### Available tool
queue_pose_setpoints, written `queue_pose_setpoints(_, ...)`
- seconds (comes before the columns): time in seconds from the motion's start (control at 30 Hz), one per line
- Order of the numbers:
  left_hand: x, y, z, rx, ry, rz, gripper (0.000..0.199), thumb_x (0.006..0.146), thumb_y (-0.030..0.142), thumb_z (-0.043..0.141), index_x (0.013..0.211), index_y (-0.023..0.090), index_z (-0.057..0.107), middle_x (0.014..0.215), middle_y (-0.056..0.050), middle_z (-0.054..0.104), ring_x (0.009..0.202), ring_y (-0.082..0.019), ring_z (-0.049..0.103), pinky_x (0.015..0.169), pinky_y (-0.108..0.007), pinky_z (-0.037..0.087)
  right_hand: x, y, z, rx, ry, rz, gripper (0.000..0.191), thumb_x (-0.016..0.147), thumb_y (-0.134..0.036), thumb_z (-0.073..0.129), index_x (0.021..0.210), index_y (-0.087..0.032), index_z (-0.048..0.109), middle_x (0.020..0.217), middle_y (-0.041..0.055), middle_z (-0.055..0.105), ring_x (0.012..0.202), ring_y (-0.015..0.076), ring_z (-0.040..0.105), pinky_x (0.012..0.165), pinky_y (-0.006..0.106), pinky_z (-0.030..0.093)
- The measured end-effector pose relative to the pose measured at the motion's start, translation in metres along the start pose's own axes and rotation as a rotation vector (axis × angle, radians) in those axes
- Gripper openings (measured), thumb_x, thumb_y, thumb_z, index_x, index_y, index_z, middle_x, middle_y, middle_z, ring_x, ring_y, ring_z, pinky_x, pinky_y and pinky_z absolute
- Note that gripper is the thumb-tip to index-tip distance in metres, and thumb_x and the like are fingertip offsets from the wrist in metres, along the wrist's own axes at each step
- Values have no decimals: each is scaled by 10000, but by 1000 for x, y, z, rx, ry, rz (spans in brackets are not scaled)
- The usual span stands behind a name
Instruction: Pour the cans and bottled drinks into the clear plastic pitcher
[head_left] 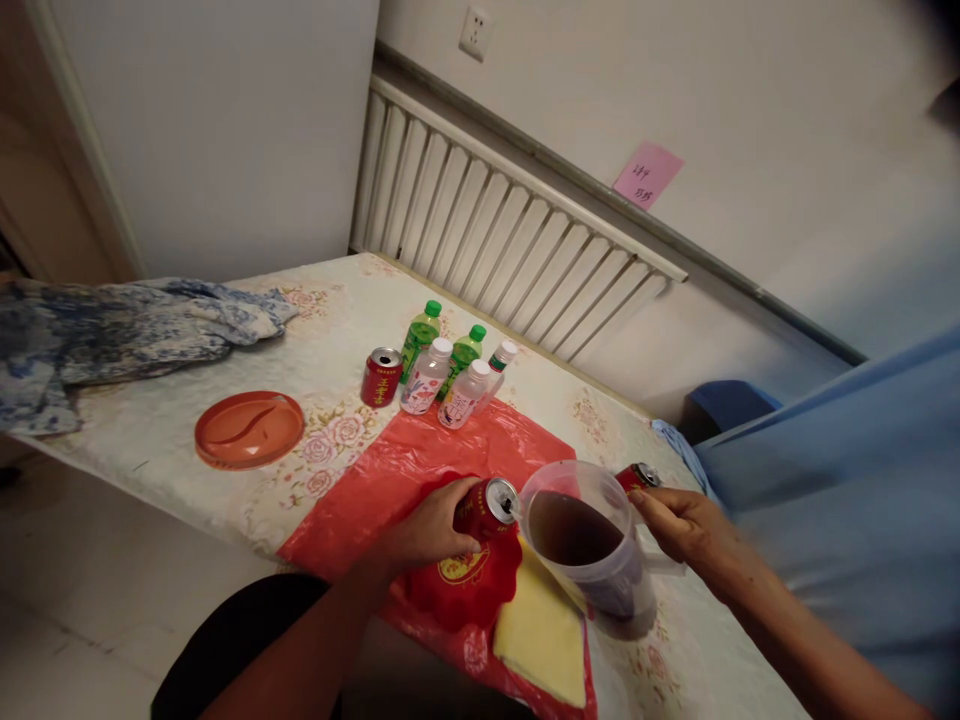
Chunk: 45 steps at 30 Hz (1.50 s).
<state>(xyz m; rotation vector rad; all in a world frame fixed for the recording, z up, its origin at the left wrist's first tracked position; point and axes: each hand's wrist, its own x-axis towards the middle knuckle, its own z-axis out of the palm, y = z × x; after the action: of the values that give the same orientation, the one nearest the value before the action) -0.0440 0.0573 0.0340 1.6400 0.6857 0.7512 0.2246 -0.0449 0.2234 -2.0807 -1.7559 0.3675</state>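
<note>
My left hand (431, 530) is wrapped round a red drink can (484, 508), opened at the top and tilted toward the clear plastic pitcher (577, 475). The can's mouth is close to the pitcher's rim. Dark brown liquid (574, 528) stands in the pitcher. On the pitcher's far right side, my right hand (675, 520) grips a second red can (637, 477), partly hidden behind the pitcher and my fingers. Beneath my left hand lies a red scalloped plate (480, 590) with a yellow print. A folded yellow cloth (544, 630) lies between plate and pitcher.
A third red can (382, 378) stands beside several bottles with green or white caps, such as a green-capped bottle (421, 335). An orange round lid (249, 430) lies to the left, near a patterned cloth (150, 325). Red plastic sheeting (360, 500) covers part of the flowered tablecloth.
</note>
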Motion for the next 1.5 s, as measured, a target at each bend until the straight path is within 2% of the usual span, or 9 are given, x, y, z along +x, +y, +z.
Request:
queue_pose_setpoints(0.1,0,1,0,1,-5,-8,808,570,113,775,1330,234,528,1336,-55,628,1235,-287,581,1047,-372,467,0,-3,0,41,-94,82,519,861,-602,487,543,-242,292,515,-34,267,490,124,232,455,309,175)
queue_pose_setpoints(0.3,1,0,0,-8,-9,3,788,571,117,776,1314,232,539,1324,-58,634,1227,-282,588,1038,-366,474,0,-7,-1,55,-83,61,552,836,-653,489,539,-235,282,516,-49,248,494,104,213,451,282,172)
queue_pose_setpoints(0.6,1,-1,0,31,-6,1,803,574,132,763,1334,239,524,1351,-67,619,1250,-301,573,1060,-397,465,0,-5,-2,43,-100,84,499,864,-574,492,547,-242,295,539,-33,268,507,132,245,484,316,195)
queue_pose_setpoints(1.27,2,-5,1,40,-25,-20,817,583,141,772,1352,230,511,1388,-88,601,1277,-292,564,1088,-391,458,2,4,1,23,-106,104,546,828,-657,497,565,-243,259,557,-54,220,522,116,206,509,294,189)
queue_pose_setpoints(1.5,2,-4,0,56,-26,-17,812,584,138,769,1349,234,515,1378,-80,609,1272,-292,568,1078,-381,463,3,5,1,19,-110,53,520,866,-614,483,573,-239,275,576,-49,211,533,118,206,490,294,173)
